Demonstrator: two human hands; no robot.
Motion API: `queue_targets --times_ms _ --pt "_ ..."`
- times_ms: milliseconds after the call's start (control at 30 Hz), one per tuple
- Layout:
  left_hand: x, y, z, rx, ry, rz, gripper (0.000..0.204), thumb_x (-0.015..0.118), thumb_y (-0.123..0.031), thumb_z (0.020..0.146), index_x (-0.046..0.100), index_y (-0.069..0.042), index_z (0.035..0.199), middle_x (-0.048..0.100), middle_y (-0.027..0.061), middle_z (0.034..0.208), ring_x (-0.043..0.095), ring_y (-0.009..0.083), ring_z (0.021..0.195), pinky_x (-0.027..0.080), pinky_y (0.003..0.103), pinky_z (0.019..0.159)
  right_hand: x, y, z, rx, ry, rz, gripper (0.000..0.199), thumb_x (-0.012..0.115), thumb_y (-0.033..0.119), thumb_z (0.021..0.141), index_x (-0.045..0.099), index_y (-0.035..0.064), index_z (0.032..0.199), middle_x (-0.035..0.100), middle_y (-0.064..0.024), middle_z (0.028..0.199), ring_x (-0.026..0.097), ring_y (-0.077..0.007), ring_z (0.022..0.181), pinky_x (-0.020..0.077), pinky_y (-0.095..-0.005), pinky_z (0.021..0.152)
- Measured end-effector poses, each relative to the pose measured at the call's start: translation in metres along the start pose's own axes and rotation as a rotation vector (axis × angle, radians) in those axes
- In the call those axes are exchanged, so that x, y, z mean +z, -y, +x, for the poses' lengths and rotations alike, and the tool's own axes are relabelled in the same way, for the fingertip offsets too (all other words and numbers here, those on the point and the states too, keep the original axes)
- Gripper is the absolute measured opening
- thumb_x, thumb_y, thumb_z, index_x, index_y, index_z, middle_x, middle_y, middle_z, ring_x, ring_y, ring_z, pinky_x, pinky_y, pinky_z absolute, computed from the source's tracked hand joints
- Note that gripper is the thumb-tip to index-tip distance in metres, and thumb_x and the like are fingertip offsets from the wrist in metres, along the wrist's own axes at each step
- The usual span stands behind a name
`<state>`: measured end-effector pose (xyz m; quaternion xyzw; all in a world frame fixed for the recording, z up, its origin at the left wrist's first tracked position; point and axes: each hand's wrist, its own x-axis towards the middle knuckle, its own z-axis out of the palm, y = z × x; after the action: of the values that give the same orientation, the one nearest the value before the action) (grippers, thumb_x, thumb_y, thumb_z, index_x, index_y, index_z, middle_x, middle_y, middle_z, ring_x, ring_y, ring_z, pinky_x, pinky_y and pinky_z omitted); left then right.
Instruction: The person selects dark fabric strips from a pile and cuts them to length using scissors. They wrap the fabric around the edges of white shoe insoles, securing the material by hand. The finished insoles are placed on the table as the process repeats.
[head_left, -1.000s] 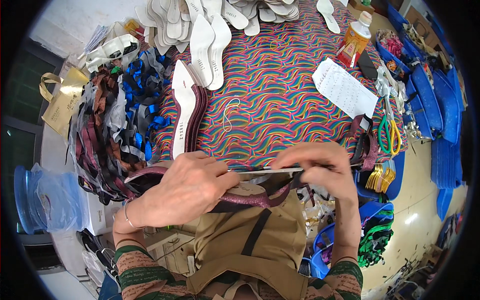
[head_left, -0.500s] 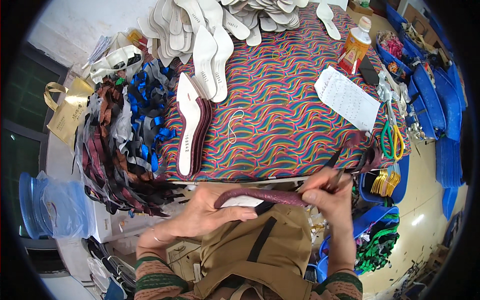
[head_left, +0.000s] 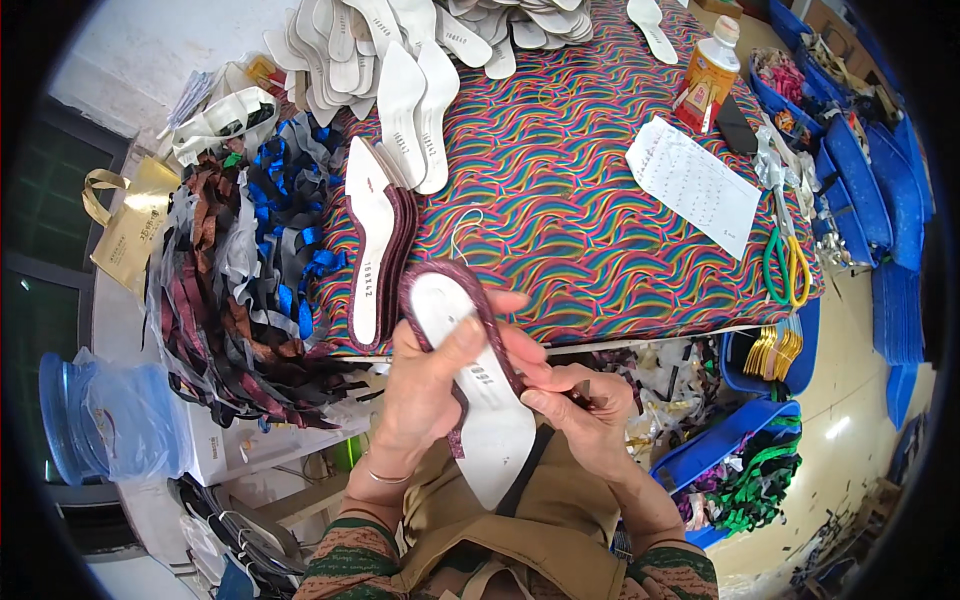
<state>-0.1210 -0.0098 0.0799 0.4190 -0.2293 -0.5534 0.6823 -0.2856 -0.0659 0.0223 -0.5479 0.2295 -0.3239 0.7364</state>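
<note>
A white pointed shoe insole (head_left: 495, 430) is tilted over my lap, its heel end up and its pointed end toward me. A shiny burgundy strip (head_left: 487, 312) runs round the heel and along the sides; the pointed end shows bare white. My left hand (head_left: 425, 385) is closed round the insole, thumb on the white face and fingers behind. At the insole's right edge my right hand (head_left: 590, 415) has thumb and fingers pinched together, with a bit of dark burgundy strip among them. A stack of burgundy-edged insoles (head_left: 372, 240) lies just beyond on the table.
Bare white insoles (head_left: 432, 110) pile up at the far side of the patterned table (head_left: 560, 190). Bundled strips (head_left: 215, 290) hang at the left. To the right are a paper sheet (head_left: 695, 185), scissors (head_left: 785, 265), a bottle (head_left: 708, 80) and blue bins (head_left: 725, 450).
The insole has turned from edge-on to showing its white face, heel up. My left hand has shifted its grip on it, and my right hand has come in closer and lower.
</note>
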Motion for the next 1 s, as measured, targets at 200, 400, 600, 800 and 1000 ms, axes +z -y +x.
queue_targets --times_ms 200,400,600,800,1000 --pt "0.003 0.004 0.003 0.047 -0.049 0.004 0.035 0.05 -0.028 0.1 0.057 0.004 0.113 0.064 0.0145 0.078 0.065 0.0254 0.064 0.055 0.037 0.06 -0.003 0.0 -0.004 -0.085 0.012 -0.121 0.012 0.072 0.0 0.082 0.069 -0.0042 0.093 0.068 -0.0082 0.076 0.058 -0.0088 0.063 0.0434 -0.0215 0.055" --pt "0.003 0.013 0.012 -0.059 -0.004 -0.398 0.027 0.05 -0.031 0.1 0.054 -0.005 0.105 0.048 0.0035 0.07 0.048 0.0164 0.058 0.041 0.031 0.056 -0.01 0.003 0.003 -0.291 0.063 -0.351 0.009 0.07 -0.001 0.081 0.068 -0.0004 0.089 0.063 -0.0079 0.068 0.057 -0.0101 0.055 0.0422 -0.0239 0.051" --pt "0.001 0.023 0.017 0.019 0.207 0.002 0.043 0.061 -0.017 0.09 0.047 0.001 0.128 0.061 0.0172 0.117 0.061 0.0239 0.101 0.049 0.038 0.088 -0.017 0.002 0.017 -0.521 -0.058 -0.493 0.018 0.07 -0.007 0.071 0.06 0.0005 0.085 0.061 -0.0073 0.068 0.058 -0.0139 0.052 0.0457 -0.0255 0.05" --pt "0.015 0.021 0.005 -0.1 -0.025 0.231 0.022 0.055 -0.002 0.089 0.059 0.007 0.108 0.061 0.0279 0.116 0.06 0.032 0.113 0.049 0.042 0.097 -0.028 0.007 0.02 -0.245 0.076 -0.272 0.035 0.065 -0.004 0.077 0.062 -0.0012 0.112 0.064 -0.0088 0.083 0.051 -0.0071 0.06 0.0421 -0.0233 0.055" --pt "0.012 0.011 0.011 0.146 -0.054 0.213 0.015 0.057 -0.004 0.089 0.058 0.005 0.101 0.067 0.0212 0.092 0.067 0.0279 0.08 0.055 0.038 0.074 -0.035 0.011 0.002 -0.231 0.059 -0.489 0.04 0.068 -0.004 0.075 0.06 -0.0002 0.113 0.063 -0.005 0.077 0.06 -0.0103 0.061 0.045 -0.0272 0.053"
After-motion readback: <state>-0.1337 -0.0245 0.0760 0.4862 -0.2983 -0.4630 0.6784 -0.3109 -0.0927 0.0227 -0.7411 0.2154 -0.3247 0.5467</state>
